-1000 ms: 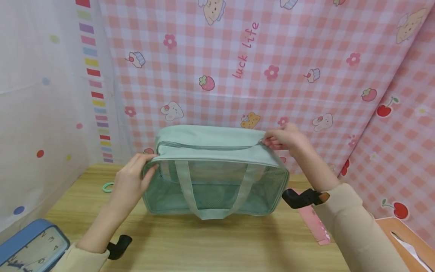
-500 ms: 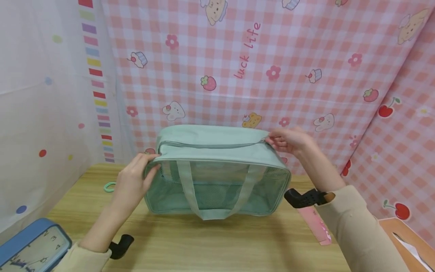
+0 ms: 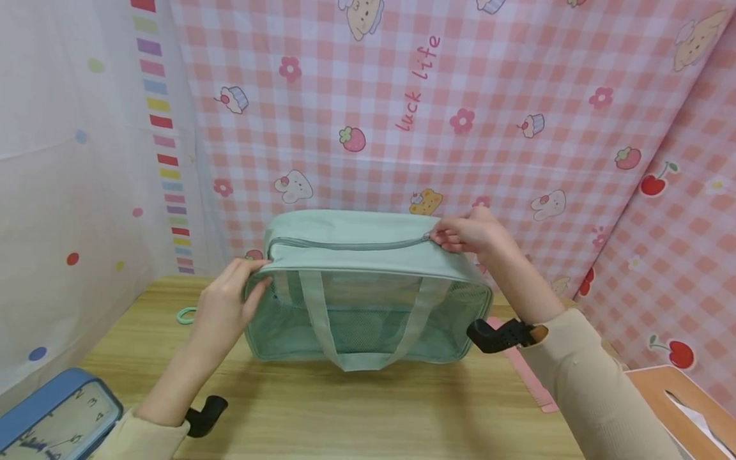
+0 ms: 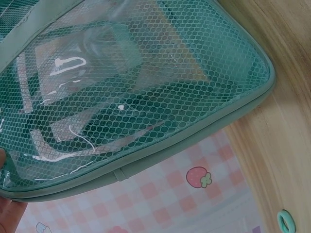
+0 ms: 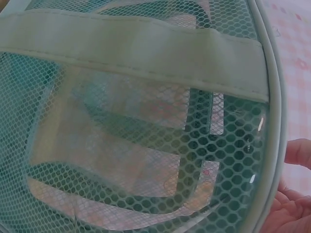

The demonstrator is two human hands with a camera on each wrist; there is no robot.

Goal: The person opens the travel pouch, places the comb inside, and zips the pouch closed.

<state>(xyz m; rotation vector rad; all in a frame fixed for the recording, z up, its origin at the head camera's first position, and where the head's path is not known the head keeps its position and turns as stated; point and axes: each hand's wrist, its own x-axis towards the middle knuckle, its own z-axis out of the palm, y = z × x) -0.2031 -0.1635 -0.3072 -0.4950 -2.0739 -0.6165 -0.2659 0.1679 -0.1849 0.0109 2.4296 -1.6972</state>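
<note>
Upright on the wooden desk (image 3: 356, 409): soft mint bag (image 3: 368, 287), mesh-and-clear front. Left hand (image 3: 221, 310) fingers curled, gripping its left corner; right hand (image 3: 471, 233) seemingly pinching the top zipper pull (image 3: 427, 237).

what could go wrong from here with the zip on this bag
1. The right hand pinches the zip pull at the top of the bag; the soft top may buckle and snag the zip.
2. The left hand only steadies one end, so the upright bag might tip or slide on the table.
3. The right sleeve hangs over the pink comb and could knock it.
</note>
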